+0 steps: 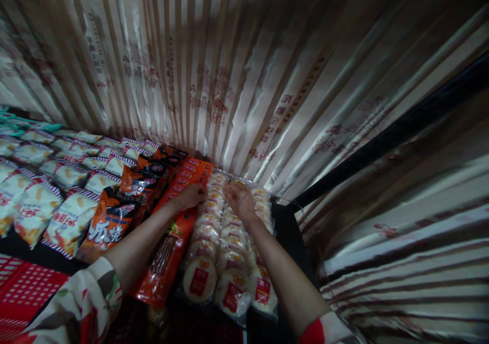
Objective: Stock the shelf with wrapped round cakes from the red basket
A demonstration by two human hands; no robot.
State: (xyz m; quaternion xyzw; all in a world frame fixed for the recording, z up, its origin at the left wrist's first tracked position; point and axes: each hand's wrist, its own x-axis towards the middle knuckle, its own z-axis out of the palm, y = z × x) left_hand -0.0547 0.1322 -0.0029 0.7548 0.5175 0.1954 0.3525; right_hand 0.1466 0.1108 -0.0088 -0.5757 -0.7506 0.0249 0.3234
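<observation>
My left hand (pixel 193 195) is closed, its curled fingertips at the left edge of the far rows of round rice crackers (pixel 200 279) in clear wrappers. Below that wrist lies a long orange snack packet (pixel 166 255) with a window showing brown sticks. Over the middle row of crackers (pixel 234 242) is my right hand (pixel 240 197), with its fingers bent together. Whatever either set of fingertips pinches is hidden or too small to name. The cracker packs overlap in three rows running away from me, with red labels showing on the nearest ones.
Orange and black snack bags (pixel 109 222) and white bags with striped edges (pixel 71 214) stand in rows to the left. A red perforated basket (pixel 36 288) is at the lower left. Pleated printed curtain (pixel 217 84) hangs behind, and a dark pole (pixel 382 140) slants at the right.
</observation>
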